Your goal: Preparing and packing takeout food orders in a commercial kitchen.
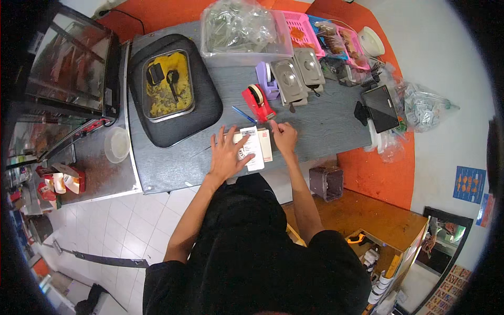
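A white printed paper slip (254,155) lies over a cream paper packet (266,146) near the front edge of the grey table. My left hand (229,154) rests across them with spread fingers, thumb and fingertips on the slip. To the right of the packet is my right hand (285,138), its fingers curled and its thumb raised; whether something small is between them is unclear. Just beyond it stands a red tape dispenser (260,105) with a roll of tape. A blue pen (244,114) lies left of the dispenser, and a purple tape dispenser (269,80) stands behind.
A metal pan of yellow food (169,86) sits on a black tray (204,114) to the left. Lidded steel containers (289,80) and a plastic bin (244,59) stand behind the dispensers. A tablet (381,108) is at the right end, a glass display case (71,63) far left.
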